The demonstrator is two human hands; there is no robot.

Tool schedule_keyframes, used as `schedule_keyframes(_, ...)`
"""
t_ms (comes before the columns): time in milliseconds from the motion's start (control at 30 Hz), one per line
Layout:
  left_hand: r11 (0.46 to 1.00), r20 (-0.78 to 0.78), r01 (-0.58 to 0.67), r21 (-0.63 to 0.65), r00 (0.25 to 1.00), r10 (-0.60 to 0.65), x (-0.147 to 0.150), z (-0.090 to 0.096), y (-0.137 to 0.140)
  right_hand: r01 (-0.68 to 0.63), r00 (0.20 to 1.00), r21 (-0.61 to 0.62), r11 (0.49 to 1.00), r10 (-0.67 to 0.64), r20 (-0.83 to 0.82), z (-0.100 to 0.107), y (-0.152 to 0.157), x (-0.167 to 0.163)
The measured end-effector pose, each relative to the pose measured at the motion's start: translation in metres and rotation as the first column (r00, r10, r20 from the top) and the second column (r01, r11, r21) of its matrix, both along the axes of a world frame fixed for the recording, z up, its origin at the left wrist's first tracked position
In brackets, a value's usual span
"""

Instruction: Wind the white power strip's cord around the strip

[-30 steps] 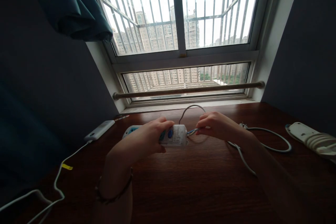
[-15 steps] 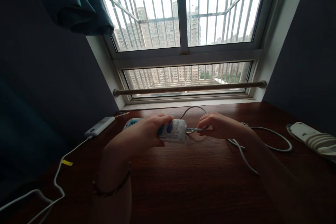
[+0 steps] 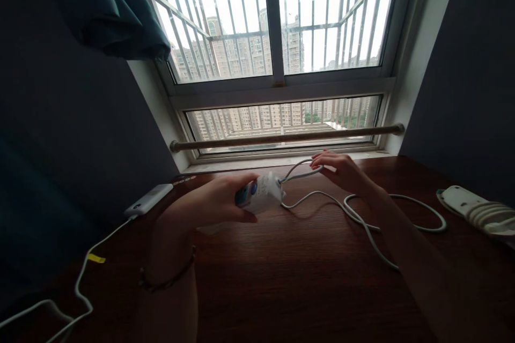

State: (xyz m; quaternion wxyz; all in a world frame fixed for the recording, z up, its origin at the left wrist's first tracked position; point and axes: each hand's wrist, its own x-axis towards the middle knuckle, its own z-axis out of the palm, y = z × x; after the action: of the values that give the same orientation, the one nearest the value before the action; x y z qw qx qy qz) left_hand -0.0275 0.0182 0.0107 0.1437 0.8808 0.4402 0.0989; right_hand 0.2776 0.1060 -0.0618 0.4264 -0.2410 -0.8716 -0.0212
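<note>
My left hand (image 3: pixel 219 202) grips a white power strip (image 3: pixel 260 193) with blue buttons, lifted a little above the dark wooden table (image 3: pixel 289 278) and tilted up to the right. A grey-white cable (image 3: pixel 362 220) leaves the strip's right end and loops across the table. My right hand (image 3: pixel 341 169) is farther back, near the window sill, with its fingers closed lightly on a stretch of that cable just past the strip. A thin bracelet sits on my left wrist.
A white power bank (image 3: pixel 148 199) lies at the left with a white lead (image 3: pixel 80 284) running toward the front left corner. A second white power strip with coiled cord (image 3: pixel 477 209) lies at the right edge. A window with a wooden rail (image 3: pixel 281 138) is behind; a teal curtain (image 3: pixel 104 5) hangs upper left.
My right hand has let go at the strip's end and moved back along the cable toward the window. My left hand has lifted and tilted the strip. The cable has spread out.
</note>
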Motion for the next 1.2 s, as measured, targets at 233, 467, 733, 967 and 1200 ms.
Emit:
schedule_keyframes(233, 0.982, -0.001, -0.128, 0.137, 0.992, 0.129, 0.007, -0.012, 0.024, 0.228, 0.734, -0.142, 0.963, -0.266, -0.625, 0.003, -0.006, 0.004)
schedule_keyframes(467, 0.997, 0.160, 0.067, 0.026, 0.985, -0.070, 0.046, -0.025, 0.012, 0.458, 0.718, -0.175, 0.872, -0.478, -0.506, -0.018, -0.004, -0.026)
schedule_keyframes(733, 0.997, 0.347, 0.065, 0.050, 0.935, -0.078, 0.061, -0.039, 0.006, 0.051, 0.814, -0.604, 0.796, -0.383, -0.436, -0.068, -0.020, -0.093)
schedule_keyframes(967, 0.887, 0.331, -0.181, 0.424, 0.943, 0.034, 0.048, -0.029, 0.021, -0.018, 0.891, -0.779, 0.627, -0.343, -0.297, -0.090, -0.046, -0.134)
schedule_keyframes(1200, 0.827, 0.094, -0.267, 0.494, 0.962, 0.255, 0.029, -0.032, 0.040, 0.168, 0.986, -0.716, 0.678, -0.100, 0.136, -0.050, -0.075, -0.117)
